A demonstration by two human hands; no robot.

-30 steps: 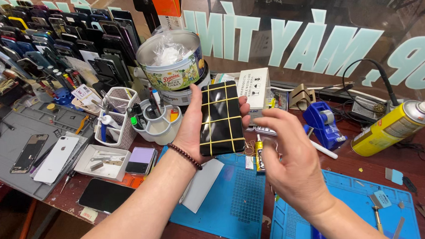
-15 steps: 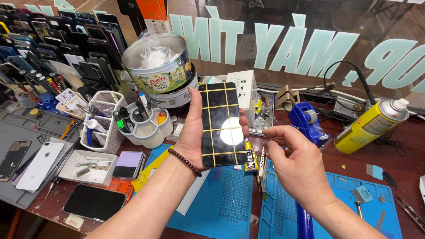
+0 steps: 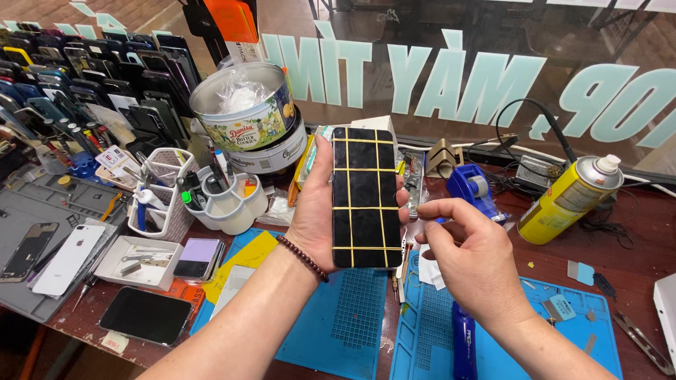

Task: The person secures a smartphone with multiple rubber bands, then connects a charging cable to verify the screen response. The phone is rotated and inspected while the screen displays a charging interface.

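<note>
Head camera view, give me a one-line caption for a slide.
Left hand holds a black phone gridded with yellow tape; right hand pinches at its edge.

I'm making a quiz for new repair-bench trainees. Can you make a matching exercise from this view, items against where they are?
Items:
1. phone with yellow tape grid
2. yellow spray can
3. round tin
4. white phone

Places:
A. on the grey mat, far left
B. upright in the left hand
C. on the table, far right
D. stacked behind the tool cups

Pairs: 1-B, 2-C, 3-D, 4-A
</note>
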